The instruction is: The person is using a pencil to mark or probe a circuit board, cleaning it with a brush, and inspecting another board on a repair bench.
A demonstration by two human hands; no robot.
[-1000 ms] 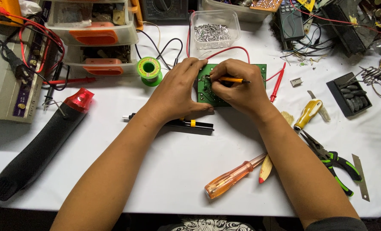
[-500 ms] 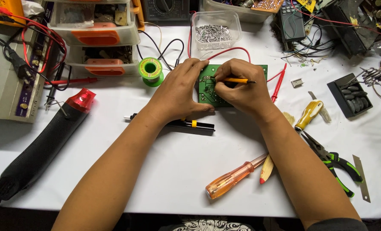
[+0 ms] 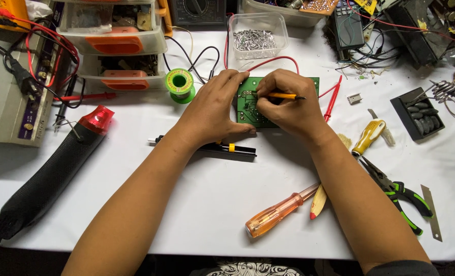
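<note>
an electronics workbench: solder spool (image 3: 179, 82), multimeter (image 3: 199, 11), screwdriver (image 3: 278, 212), pliers (image 3: 398, 193), tangled wires (image 3: 363, 64).
</note>
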